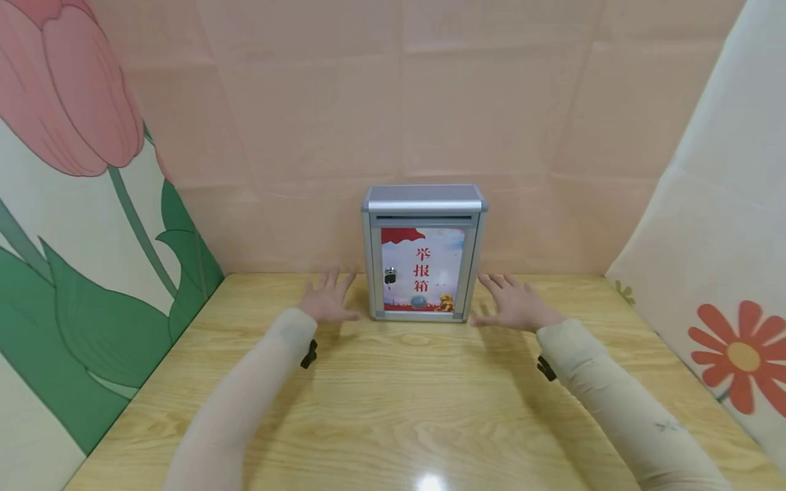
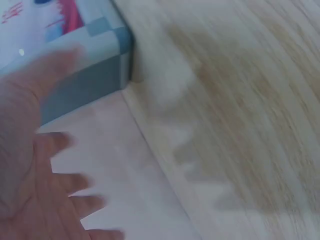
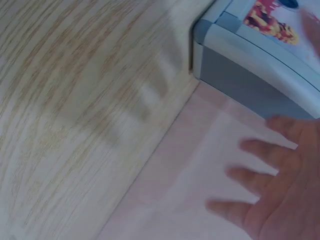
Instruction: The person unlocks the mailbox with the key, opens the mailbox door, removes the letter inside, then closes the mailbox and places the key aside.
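On the left side of the frame I see a big pink tulip (image 1: 86,102) with green leaves (image 1: 98,327). Next comes a pale left sleeve (image 1: 252,389) with a black thing (image 1: 310,354) at the wrist. The left hand (image 1: 329,299), left of the middle, has its fingers spread out wide, with the thumb close to the box. I can't tell if it touches.

The box (image 1: 425,256) stands upright in the middle of the frame, near the back of the yellow wooden table (image 1: 424,395). It is shiny silver and gray, with a long thin slot (image 1: 424,221) near the top. A little lock (image 1: 390,275) with something black hanging on it sits on the left of its front. Beside that are a red flag shape (image 1: 400,235), big red writing (image 1: 421,270) going down that says 举报箱, a blue-gray oval (image 1: 418,301) and a golden lion-like shape (image 1: 447,301).

Right of the box, the right hand (image 1: 516,305) has its fingers spread too. I can't tell if it touches the box. Then comes a cream right sleeve (image 1: 614,402), and a red flower (image 1: 743,356) at the lower right.
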{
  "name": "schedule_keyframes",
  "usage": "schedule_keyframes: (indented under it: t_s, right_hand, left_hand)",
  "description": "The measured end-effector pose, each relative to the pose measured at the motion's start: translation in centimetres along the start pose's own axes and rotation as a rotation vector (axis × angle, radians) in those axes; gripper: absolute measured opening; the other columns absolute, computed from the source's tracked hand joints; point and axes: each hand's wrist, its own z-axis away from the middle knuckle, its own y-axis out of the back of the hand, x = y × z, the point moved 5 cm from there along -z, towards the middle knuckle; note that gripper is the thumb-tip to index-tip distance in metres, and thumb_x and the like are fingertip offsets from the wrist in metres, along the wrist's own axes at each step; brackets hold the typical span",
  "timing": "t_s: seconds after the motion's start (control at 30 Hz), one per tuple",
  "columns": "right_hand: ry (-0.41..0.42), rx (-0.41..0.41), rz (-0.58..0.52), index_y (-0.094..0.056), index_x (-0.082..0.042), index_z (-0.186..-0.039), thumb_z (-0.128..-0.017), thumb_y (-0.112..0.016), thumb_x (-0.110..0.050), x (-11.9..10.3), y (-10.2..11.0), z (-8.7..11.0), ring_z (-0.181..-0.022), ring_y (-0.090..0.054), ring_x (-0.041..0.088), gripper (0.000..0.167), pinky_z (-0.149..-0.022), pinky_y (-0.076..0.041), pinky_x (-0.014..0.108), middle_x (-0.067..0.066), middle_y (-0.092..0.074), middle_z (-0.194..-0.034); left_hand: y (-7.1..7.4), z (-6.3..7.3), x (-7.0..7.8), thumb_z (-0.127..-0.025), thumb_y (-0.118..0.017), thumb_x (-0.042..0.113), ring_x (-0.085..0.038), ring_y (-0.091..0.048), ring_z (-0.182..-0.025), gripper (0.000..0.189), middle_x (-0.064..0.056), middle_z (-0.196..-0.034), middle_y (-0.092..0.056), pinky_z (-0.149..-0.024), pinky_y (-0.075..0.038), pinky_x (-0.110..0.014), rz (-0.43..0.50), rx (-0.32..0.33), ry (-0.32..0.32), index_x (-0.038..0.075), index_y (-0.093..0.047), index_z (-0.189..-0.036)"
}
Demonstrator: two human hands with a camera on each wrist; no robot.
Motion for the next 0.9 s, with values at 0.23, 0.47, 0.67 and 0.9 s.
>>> schedule_keyframes:
  t_s: [0.23, 0.47, 0.67, 0.9]
  right_hand:
    - [0.082, -0.075, -0.142, -0.06, -0.003, -0.108, -0.087, -0.069, -0.031, -0.4, 0.4, -0.1, -0.096, -0.064, 0.031, 0.037, -0.085, -0.051, 0.048, 0.016, -0.066, -0.109]
    - [0.057, -0.099, -0.231, -0.057, -0.004, -0.101, -0.087, -0.069, -0.027, -0.2, 0.3, -0.5, -0.084, -0.061, 0.02, 0.029, -0.075, -0.051, 0.038, 0.008, -0.065, -0.095]
    - [-0.02, -0.05, -0.454, -0.029, 0.003, -0.143, -0.093, -0.064, -0.029, 0.1, 0.2, -2.0, -0.125, -0.044, 0.049, 0.069, -0.1, -0.041, 0.059, 0.03, -0.039, -0.142]
    - [-0.008, -0.038, -0.766, 0.0, -0.011, -0.155, -0.093, -0.064, -0.024, 0.3, 0.0, -3.4, -0.139, -0.023, 0.051, 0.09, -0.109, -0.029, 0.061, 0.028, -0.016, -0.156]
  left_hand:
    - [-0.5, -0.7, -0.4, -0.091, -0.064, 0.034, -0.022, -0.064, -0.09, 0.029, -0.005, -0.099, -0.068, -0.077, -0.054, -0.039, 0.157, -0.161, -0.033, 0.009, -0.066, -0.104]
    - [0.0, -0.6, 0.5, -0.091, -0.063, 0.028, -0.02, -0.062, -0.084, 0.023, -0.004, -0.094, -0.067, -0.074, -0.053, -0.036, 0.212, -0.138, -0.057, 0.008, -0.066, -0.101]
    - [1.1, -1.2, 1.3, -0.091, -0.066, 0.034, -0.036, -0.045, -0.132, 0.08, -0.018, -0.15, -0.038, -0.108, -0.037, -0.053, 0.576, 0.024, -0.031, 0.008, -0.022, -0.152]
    - [1.0, -2.2, 1.9, -0.091, -0.067, 0.014, -0.041, -0.033, -0.139, 0.089, -0.018, -0.159, -0.02, -0.113, -0.031, -0.051, 0.911, 0.087, -0.142, 0.017, -0.006, -0.156]
